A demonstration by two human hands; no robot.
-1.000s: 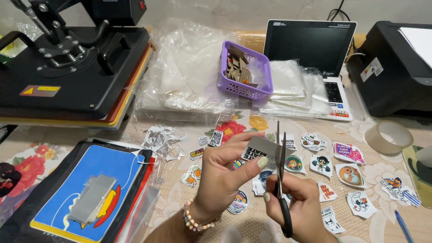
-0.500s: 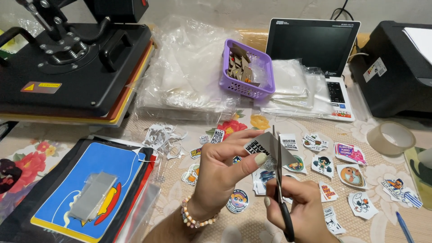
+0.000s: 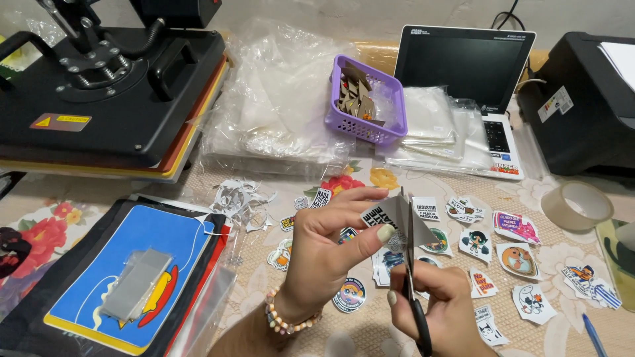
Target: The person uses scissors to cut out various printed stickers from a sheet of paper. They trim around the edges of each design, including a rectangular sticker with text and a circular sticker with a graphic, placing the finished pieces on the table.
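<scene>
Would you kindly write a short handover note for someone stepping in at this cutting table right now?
Left hand: pinches a small printed sticker sheet above the table.
Right hand: holds the scissors, blades upright and into the sheet.
Done: many cut-out stickers lie spread on the floral tablecloth to the right; paper trimmings lie to the left.
Left: the sheet in hand is only partly cut.
Nearby: purple basket, tape roll, laptop, heat press.

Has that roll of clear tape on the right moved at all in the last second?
No. The tape roll sits in the same spot, just in front of the black printer and right of the cut-out stickers.
</scene>
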